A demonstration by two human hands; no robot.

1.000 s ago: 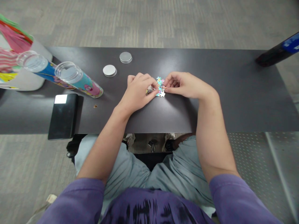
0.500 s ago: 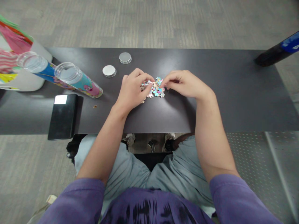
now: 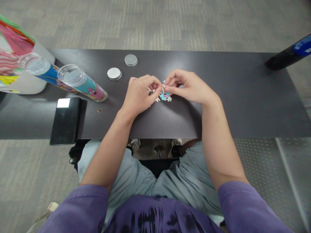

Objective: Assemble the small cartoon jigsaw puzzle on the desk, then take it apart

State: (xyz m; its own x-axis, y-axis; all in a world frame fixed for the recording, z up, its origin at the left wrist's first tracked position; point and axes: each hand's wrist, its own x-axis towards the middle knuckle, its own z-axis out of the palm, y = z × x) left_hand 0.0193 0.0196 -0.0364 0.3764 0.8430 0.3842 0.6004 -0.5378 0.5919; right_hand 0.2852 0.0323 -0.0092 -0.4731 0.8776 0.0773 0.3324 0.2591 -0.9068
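Note:
Small colourful jigsaw pieces (image 3: 165, 96) lie in a pile on the dark table, partly covered by both hands. My left hand (image 3: 143, 92) is over the pile's left side, thumb and forefinger pinched on a small puzzle piece. From the right, my right hand (image 3: 186, 84) meets it, thumb and forefinger closed at the same spot above the pile. What the right fingertips grip is too small to make out.
Two clear-topped printed tubes (image 3: 97, 93) lean at the left beside a white container (image 3: 29, 82). Near them are a black phone-like device (image 3: 65, 124) and two stacks of round lids (image 3: 114, 73). A dark blue-labelled cylinder (image 3: 288, 56) stands far right.
My right hand has moved left, and its fingertips now meet those of my left hand. The left thumb and forefinger have drawn closer together.

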